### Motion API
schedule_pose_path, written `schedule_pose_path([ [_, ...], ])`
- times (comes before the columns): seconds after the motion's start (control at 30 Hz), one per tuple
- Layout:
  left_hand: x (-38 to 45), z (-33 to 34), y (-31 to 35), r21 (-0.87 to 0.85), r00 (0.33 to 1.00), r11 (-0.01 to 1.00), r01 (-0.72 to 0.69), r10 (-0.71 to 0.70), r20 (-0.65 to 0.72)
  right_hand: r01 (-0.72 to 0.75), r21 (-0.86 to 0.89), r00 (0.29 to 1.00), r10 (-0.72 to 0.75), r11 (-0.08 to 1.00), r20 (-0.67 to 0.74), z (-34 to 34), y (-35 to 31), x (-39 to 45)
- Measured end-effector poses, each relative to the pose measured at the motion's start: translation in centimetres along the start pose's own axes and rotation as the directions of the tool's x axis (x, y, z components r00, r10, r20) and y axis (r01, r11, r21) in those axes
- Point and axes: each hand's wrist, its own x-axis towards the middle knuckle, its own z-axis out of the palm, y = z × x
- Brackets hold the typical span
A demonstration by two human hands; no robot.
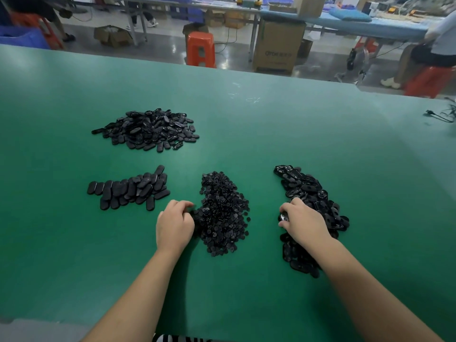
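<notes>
1. The left hand [175, 222] sits at the left edge of the pile of small round bits [223, 213] in the middle of the desk [271, 134]. Its fingers [183, 204] are curled in tight with the tips right against the bits. You can't really tell if they've got one pinched or are only digging at the edge.
2. The right hand [304, 222] is lying over the pile of oval shells [320, 201] on the right. Its fingers are curled round one oval piece [283, 216], which pokes out shiny on the thumb side, just above the near part of that pile.
3. The two hands are well apart, with the round bits between them. The right forearm covers the near stretch of the shell pile.
4. Off to the left is a row of flat oval covers [130, 191], partly lined up and overlapping, close to the left hand but not touching it.
5. Farther back on the left there's a looser heap of mixed oval parts [148, 129], well away from both hands.
6. At the far right edge of the desk lies a black cable [441, 116].
7. Past the desk there's an orange stool [201, 49], a big cardboard box [277, 45] and a seated person [441, 38] at another bench.
</notes>
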Motion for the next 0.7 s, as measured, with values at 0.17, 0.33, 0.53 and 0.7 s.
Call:
schedule_pose_path([
  [0.17, 0.0, -0.1, 0.1, -0.004, 1.000, 1.000, 0.003, -0.003, 0.005, -0.002, 0.069, 1.000, 0.003, 0.998, -0.013, -0.1, -0.1, 0.0],
  [0.33, 0.0, 0.0, 0.0, 0.020, 0.999, 0.999, -0.038, 0.038, 0.006, 0.034, 0.450, 0.979, 0.061, 0.892, -0.195, -1.5, -0.8, 0.3],
  [0.53, 0.0, 0.3, -0.3, 0.061, 0.996, 0.995, -0.082, 0.084, -0.034, -0.006, 0.967, 0.974, 0.222, 0.256, -0.053, -1.5, -3.8, -0.4],
  [0.7, 0.2, 0.4, -0.5, 0.099, 0.993, 0.990, -0.100, 0.105, -0.046, -0.035, 0.999, 0.966, 0.254, -0.041, 0.044, 1.3, -6.6, -1.2],
])
